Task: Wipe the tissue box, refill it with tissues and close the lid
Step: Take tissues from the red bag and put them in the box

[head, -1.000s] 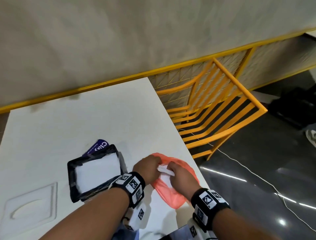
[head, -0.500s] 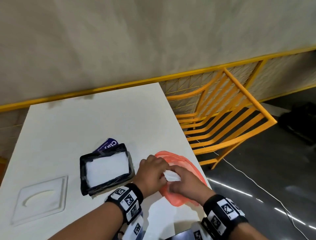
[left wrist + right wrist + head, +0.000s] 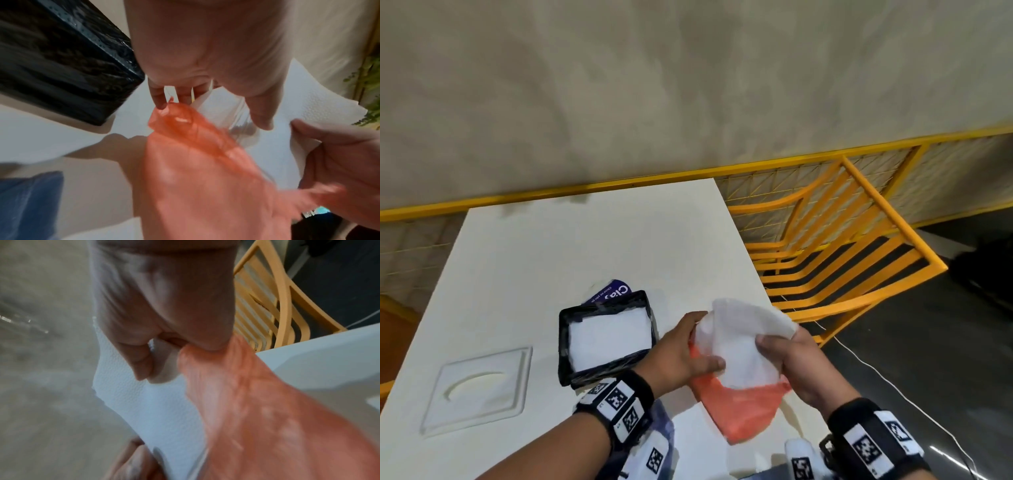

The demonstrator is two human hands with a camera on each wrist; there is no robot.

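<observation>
The black tissue box [image 3: 565,342] stands open on the white table, a stack of white tissues [image 3: 606,337] inside it. Its white lid [image 3: 477,387] lies flat to the left. Just right of the box, both hands hold a white tissue sheet [image 3: 743,339] spread above an orange plastic bag [image 3: 743,407]. My left hand [image 3: 685,353] grips the sheet's left side, thumb on top. The right hand [image 3: 787,356] pinches its right side. In the left wrist view the left hand [image 3: 209,107] also touches the orange bag [image 3: 195,162] mouth. In the right wrist view the right hand [image 3: 156,369] pinches the tissue sheet [image 3: 144,402].
A purple packet [image 3: 613,291] pokes out behind the box. A blue cloth [image 3: 664,421] lies at the table's near edge. A yellow slatted chair [image 3: 842,246] stands right of the table [image 3: 585,246], with a white cable [image 3: 876,370] on the dark floor. A wall with a yellow rail runs behind.
The tissue, bunched small between the hands on the bag before, is now lifted and spread wide between them. Both hands have risen off the table with the bag hanging below.
</observation>
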